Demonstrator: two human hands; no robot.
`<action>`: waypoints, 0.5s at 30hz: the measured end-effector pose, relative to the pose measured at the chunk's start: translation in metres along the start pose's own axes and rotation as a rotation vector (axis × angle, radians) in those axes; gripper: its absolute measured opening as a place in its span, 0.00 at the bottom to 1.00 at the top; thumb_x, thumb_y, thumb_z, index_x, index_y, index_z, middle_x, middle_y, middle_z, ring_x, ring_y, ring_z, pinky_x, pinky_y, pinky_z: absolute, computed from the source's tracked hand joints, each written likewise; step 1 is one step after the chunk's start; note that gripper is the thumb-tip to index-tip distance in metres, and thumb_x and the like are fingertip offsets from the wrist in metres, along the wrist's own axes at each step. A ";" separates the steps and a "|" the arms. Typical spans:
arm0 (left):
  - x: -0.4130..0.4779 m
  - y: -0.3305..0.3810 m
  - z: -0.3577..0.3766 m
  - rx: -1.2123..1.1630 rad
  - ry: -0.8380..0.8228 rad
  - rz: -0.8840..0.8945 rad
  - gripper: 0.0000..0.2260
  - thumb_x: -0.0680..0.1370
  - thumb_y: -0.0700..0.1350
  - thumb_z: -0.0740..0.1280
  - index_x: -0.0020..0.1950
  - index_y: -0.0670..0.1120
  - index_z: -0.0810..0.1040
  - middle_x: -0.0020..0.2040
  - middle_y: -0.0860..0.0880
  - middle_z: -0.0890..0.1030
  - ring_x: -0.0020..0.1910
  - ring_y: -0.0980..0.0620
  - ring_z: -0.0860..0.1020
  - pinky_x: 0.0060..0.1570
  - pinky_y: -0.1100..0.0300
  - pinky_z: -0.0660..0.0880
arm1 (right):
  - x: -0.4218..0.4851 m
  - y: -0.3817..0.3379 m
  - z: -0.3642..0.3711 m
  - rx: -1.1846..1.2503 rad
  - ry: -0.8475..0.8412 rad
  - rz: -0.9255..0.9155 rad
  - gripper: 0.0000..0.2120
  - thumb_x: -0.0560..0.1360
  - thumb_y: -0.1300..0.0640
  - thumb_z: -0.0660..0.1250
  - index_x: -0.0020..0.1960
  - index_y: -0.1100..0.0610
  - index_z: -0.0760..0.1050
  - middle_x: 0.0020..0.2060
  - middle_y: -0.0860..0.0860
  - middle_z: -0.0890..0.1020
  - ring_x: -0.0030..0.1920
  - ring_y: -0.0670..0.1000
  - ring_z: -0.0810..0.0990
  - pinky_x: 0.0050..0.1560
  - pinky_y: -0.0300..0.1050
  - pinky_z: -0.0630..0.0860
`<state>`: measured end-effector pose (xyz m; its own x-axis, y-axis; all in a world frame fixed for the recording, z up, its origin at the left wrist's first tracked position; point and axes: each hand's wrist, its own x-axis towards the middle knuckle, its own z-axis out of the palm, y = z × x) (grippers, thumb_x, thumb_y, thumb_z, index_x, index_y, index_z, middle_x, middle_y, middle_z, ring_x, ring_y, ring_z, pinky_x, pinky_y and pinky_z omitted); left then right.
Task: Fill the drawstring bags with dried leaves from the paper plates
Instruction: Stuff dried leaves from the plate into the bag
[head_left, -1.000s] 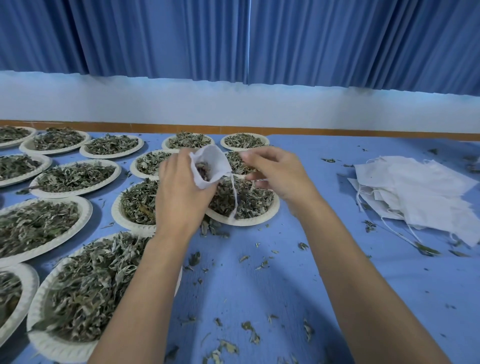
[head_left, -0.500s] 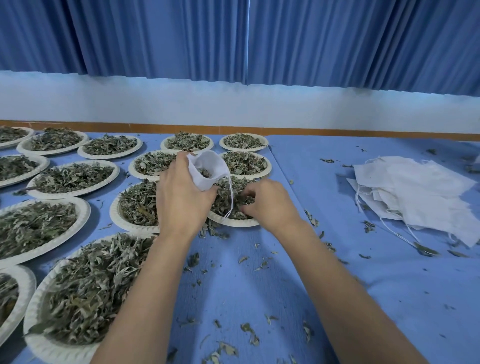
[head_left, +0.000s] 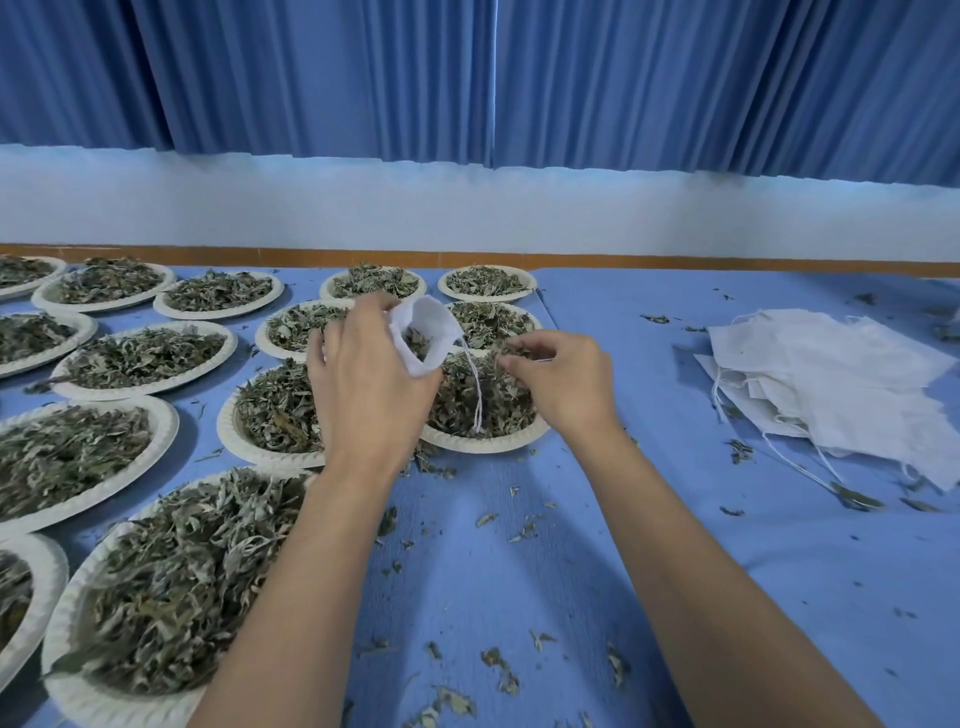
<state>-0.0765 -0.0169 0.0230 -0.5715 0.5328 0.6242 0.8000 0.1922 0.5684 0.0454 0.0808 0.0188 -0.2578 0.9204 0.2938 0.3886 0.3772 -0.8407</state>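
white drawstring bag (mouth open), leaf-heaped paper plates
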 end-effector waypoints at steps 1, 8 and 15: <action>0.001 0.000 0.001 0.033 0.030 0.037 0.21 0.71 0.45 0.72 0.61 0.44 0.72 0.51 0.46 0.77 0.56 0.41 0.72 0.64 0.41 0.65 | 0.000 0.000 0.001 0.068 0.010 0.030 0.09 0.72 0.57 0.73 0.52 0.56 0.82 0.41 0.51 0.83 0.41 0.48 0.81 0.45 0.38 0.76; -0.002 -0.001 0.026 0.336 -0.157 0.087 0.19 0.74 0.48 0.67 0.63 0.44 0.70 0.59 0.45 0.76 0.64 0.43 0.69 0.71 0.41 0.54 | -0.002 -0.013 0.004 0.658 0.112 0.171 0.06 0.72 0.65 0.72 0.45 0.57 0.81 0.35 0.49 0.83 0.31 0.41 0.80 0.38 0.33 0.77; 0.000 0.007 0.036 0.313 -0.202 0.027 0.22 0.72 0.53 0.69 0.60 0.42 0.70 0.57 0.44 0.79 0.64 0.42 0.70 0.70 0.40 0.53 | -0.009 -0.030 0.010 0.829 0.104 0.122 0.09 0.71 0.65 0.73 0.43 0.51 0.79 0.30 0.43 0.82 0.31 0.40 0.80 0.37 0.31 0.76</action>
<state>-0.0639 0.0136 0.0079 -0.5271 0.6868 0.5005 0.8491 0.4020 0.3427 0.0273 0.0601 0.0373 -0.1574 0.9699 0.1859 -0.3770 0.1149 -0.9190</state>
